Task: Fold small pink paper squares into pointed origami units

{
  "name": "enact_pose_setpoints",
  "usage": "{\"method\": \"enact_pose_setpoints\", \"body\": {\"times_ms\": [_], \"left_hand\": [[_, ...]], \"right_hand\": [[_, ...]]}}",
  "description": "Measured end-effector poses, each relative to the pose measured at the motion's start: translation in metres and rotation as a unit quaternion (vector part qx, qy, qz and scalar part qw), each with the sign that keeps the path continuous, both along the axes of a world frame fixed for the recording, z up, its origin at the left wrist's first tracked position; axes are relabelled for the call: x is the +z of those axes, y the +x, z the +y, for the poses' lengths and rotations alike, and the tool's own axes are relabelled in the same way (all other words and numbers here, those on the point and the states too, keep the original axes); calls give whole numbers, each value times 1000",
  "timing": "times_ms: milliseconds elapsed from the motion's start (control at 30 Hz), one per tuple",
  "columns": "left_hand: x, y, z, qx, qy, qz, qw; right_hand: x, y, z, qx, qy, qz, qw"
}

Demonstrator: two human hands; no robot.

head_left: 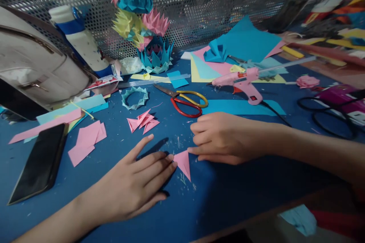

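Observation:
A small pink paper triangle, folded with a crease down it, lies on the blue tabletop between my hands. My left hand is flat and open, its fingers stretched, with two fingertips on the triangle's left corner. From the other side, my right hand has its fingers curled; the index finger and thumb come together at the triangle's upper right corner. Beyond my left hand rest several folded pink paper pieces and a light-blue ring of folded paper. Scissors with red and yellow handles lie above my right hand.
A pink glue gun rests on a blue paper strip. Folded-paper flowers stand at the back by a bottle and a bag. At left lie a phone and pink paper squares.

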State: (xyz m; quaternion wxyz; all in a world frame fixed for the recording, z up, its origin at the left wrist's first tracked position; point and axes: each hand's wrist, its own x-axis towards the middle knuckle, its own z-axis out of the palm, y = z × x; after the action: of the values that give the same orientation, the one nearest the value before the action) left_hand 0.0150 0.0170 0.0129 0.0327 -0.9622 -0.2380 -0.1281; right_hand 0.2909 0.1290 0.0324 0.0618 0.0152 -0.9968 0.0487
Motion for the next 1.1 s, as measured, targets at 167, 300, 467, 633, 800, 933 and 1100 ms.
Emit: {"method": "enact_pose_setpoints", "body": {"times_ms": [167, 300, 467, 633, 800, 933, 1100], "left_hand": [[-5, 6, -10, 36, 82, 4, 996], [-3, 7, -11, 40, 81, 13, 996], [-5, 6, -10, 21, 45, 4, 999], [-10, 7, -12, 36, -9, -14, 999], [-11, 9, -14, 45, -35, -21, 998], [-10, 10, -14, 49, -36, -21, 998], [-6, 14, -15, 55, -33, 5, 998]], "right_hand": [[-15, -2, 3, 30, 0, 129, 991], [-20, -5, -3, 42, -20, 148, 988], [-27, -9, -5, -18, -60, 119, 991], [-20, -14, -5, -136, -256, 29, 957], [-9, -15, -7, -159, -324, -33, 932], [-8, -14, -8, -166, -320, -44, 932], [-11, -12, -5, -142, -330, -38, 932]]}}
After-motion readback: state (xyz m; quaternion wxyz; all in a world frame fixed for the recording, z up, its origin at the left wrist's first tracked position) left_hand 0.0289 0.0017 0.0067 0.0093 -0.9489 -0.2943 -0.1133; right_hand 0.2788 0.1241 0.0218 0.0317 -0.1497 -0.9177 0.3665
